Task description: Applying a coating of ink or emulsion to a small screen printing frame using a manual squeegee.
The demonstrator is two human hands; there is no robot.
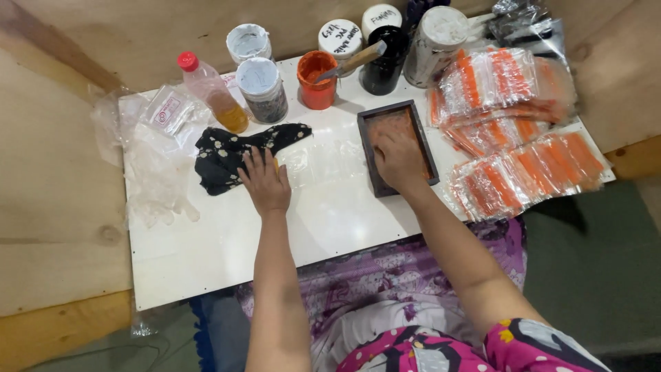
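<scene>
Left hand (266,182) flat on the white table (227,255), grip open, fingers spread, fingertips touching the black flowered cloth (237,155) just ahead of it and holding nothing; right hand (397,157) pressed palm down inside the small dark frame (396,147), grip open and loose, fingers lying on its orange-stained screen. Between the two hands, a clear plastic sheet (323,160) on the table. Beyond the right hand, an orange paint tub (317,80) with a spatula (354,62) resting in it, among several jars. Right of that hand, stacked clear bags (513,131) with orange print. Left of the left hand, crumpled clear plastic (157,158) and a red-capped bottle (212,91)
</scene>
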